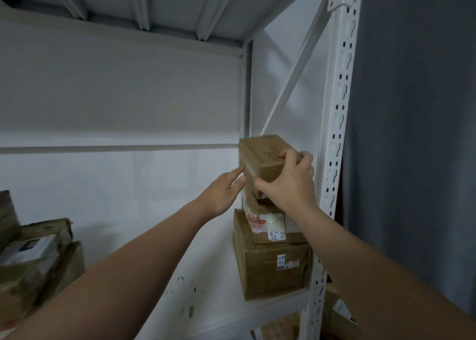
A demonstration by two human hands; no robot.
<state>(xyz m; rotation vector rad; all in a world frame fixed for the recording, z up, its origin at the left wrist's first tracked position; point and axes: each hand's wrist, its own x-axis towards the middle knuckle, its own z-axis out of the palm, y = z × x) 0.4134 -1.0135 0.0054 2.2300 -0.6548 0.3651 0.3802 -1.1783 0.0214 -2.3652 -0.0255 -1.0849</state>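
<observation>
where the white shelf ends at its perforated upright (pixel 337 133), item one: small brown box (pixel 262 157), topmost of a three-high stack, just beside the upright. it sits on or just above a flat parcel (pixel 273 223), which lies on a large carton (pixel 270 267). whether its base is fully down cannot be told, as the right hand covers that edge.

hands: right hand (pixel 288 182) curled over the box's front, fingers on the top face, thumb at the lower front corner, gripping. left hand (pixel 221 193) with fingers straight and together, tips touching the box's left face, holding nothing.

risks, as judged: the box stands tall for its footprint. let go off-centre or tilted, it could topple forward off the stack. too firm a push from the left hand could knock it against the upright or skew the parcel below. the large carton seems to sit near the shelf's front edge, so weight placed forward may unsettle the whole stack.

markings: faint looped emblem on the box's top face, partly under the fingers, not legible. parcel: white labels, red print, small sticker, all too small to read. large carton: white label with dark bars, unreadable. other cartons (pixel 33 257) at far left, one with a dark label, blurred.
</observation>
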